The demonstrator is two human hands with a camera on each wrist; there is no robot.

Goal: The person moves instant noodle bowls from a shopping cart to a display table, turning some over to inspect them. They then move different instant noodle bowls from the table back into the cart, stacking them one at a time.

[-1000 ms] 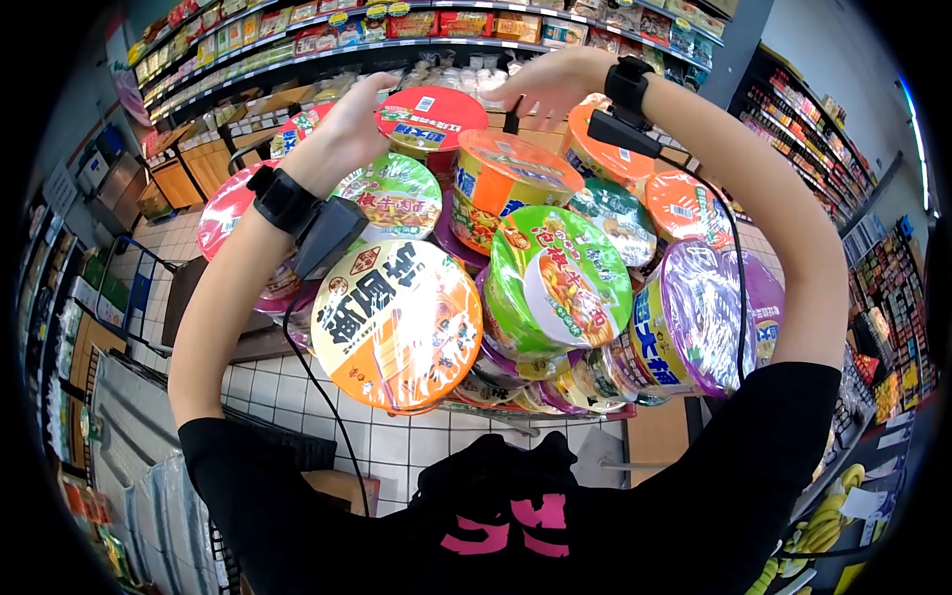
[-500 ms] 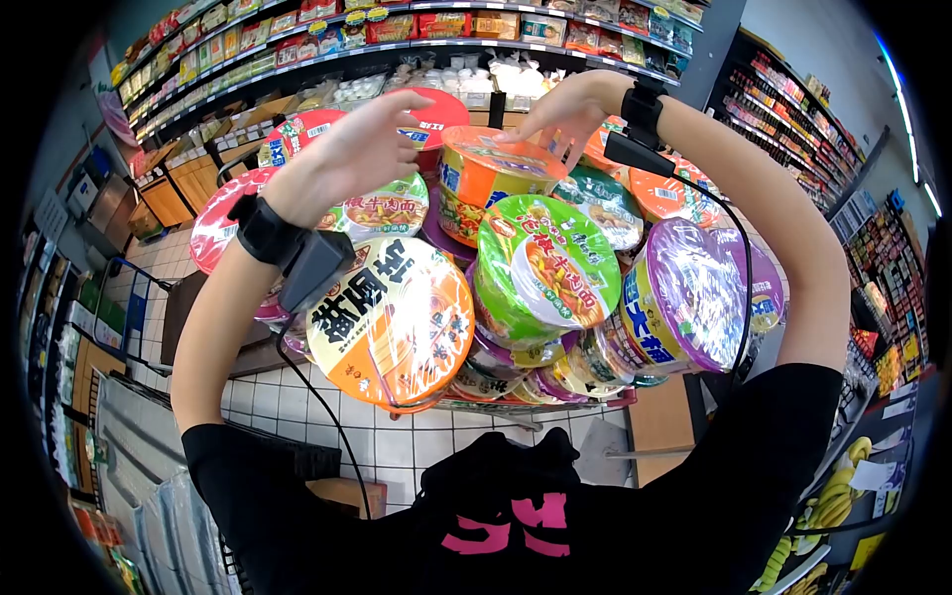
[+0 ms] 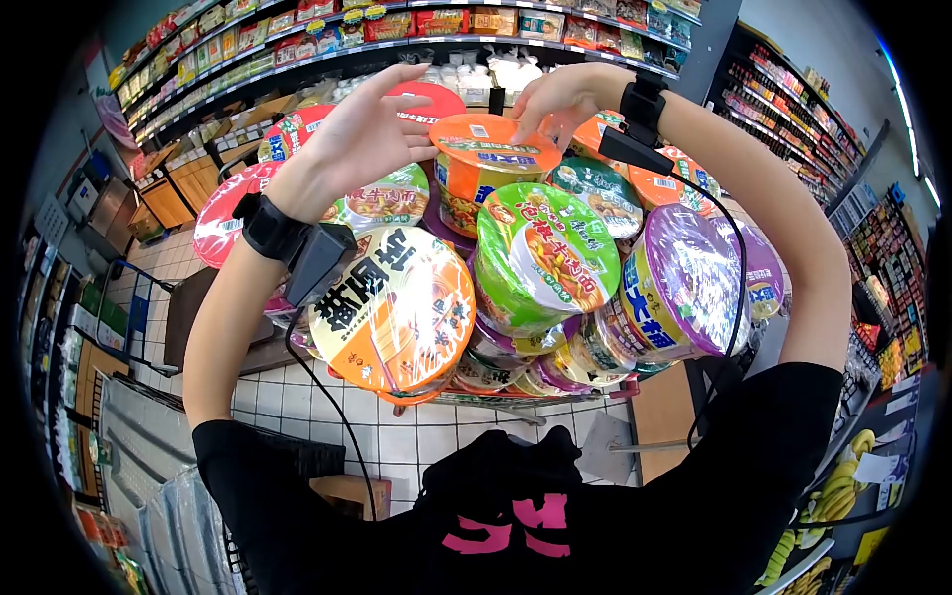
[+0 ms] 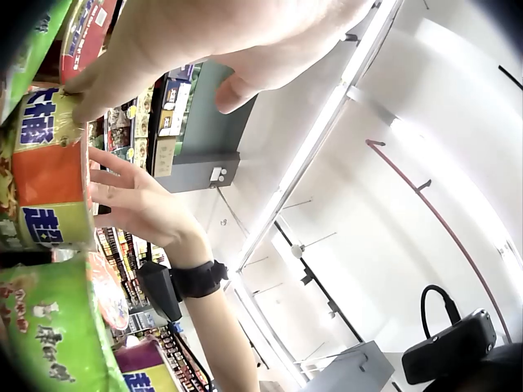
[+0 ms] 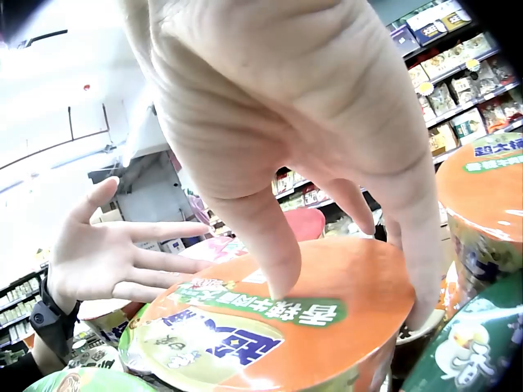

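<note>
An orange-lidded instant noodle bucket (image 3: 486, 149) stands upright at the back middle of a heap of noodle buckets. My right hand (image 3: 570, 102) grips it at the right, thumb on the lid and fingers over the far rim in the right wrist view. Straight-fingered, my left hand (image 3: 362, 139) is at its left side, fingertips right at the rim. In front of it a green noodle bucket (image 3: 550, 253) leans towards me. A cream-and-orange bucket (image 3: 392, 312) lies tilted at the near left, and a purple-lidded bucket (image 3: 694, 273) at the right.
More buckets crowd around, including a red-lidded one (image 3: 441, 97) behind and a dark green-lidded one (image 3: 595, 193) at the right. Stocked shelves (image 3: 446, 25) line the back. Bananas (image 3: 841, 491) lie at the lower right. Cables hang from both wrist cameras.
My right hand has come down from above the buckets onto the orange-lidded one. My left hand has turned towards its left side. The bucket's lid now faces more upward.
</note>
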